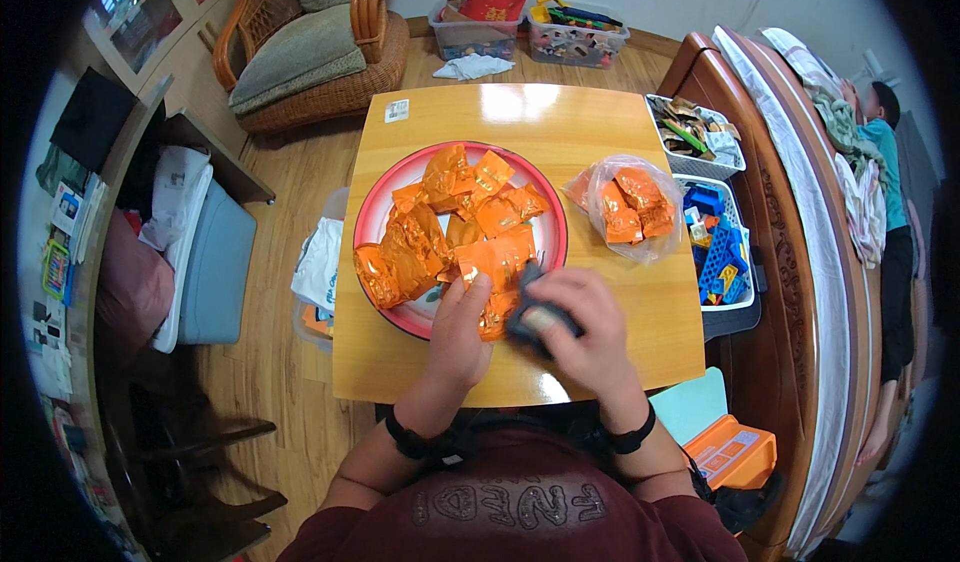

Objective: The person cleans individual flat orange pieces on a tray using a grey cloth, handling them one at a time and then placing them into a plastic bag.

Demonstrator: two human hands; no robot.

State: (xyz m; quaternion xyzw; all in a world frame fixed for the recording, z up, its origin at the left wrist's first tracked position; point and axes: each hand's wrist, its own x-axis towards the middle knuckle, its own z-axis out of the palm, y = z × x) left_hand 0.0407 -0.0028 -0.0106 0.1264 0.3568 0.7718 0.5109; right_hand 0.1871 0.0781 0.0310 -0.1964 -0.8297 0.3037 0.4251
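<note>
My left hand (463, 322) grips an orange foil packet (499, 254) over the near right rim of a red-and-white round tray (556, 239). In my right hand (581, 322) is a dark grey cloth (534, 320), bunched up beside the packet; this hand is slightly blurred. Several more orange foil packets (412, 250) lie heaped on the tray. To the right, a clear plastic bag (600, 179) with orange packets in it rests on the wooden table (637, 314).
Right of the table stand a white basket of wrappers (701, 164) and a white basket of toy bricks (726, 307). A wicker armchair (322, 96) and plastic bins (476, 40) are beyond it. A person (885, 149) lies on the bed at right.
</note>
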